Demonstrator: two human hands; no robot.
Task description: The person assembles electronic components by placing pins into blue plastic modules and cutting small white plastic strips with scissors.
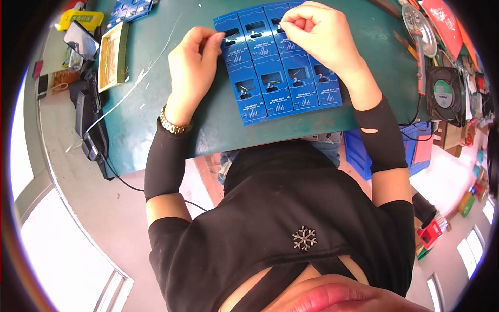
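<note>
A panel of joined blue circuit boards [262, 65] lies on the green work table [218, 130], with a cut-out window in each board. Small metal parts sit at several of the windows. At the panel's upper left edge, my left hand [196, 65] has its thumb and index finger closed on the rim. My right hand [325, 39] hovers over the upper middle of the panel, its fingertips pinched together near one window. Whatever those fingertips hold, if anything, is too small to make out. The right hand covers the panel's upper right part.
A shallow yellow-edged box [113, 57] and a thin white wire [138, 80] lie left of the panel. A phone [82, 40] leans beyond them. More blue boards [130, 10] lie at the far left. To the right are a soldering iron [420, 62] and a black fan [444, 96].
</note>
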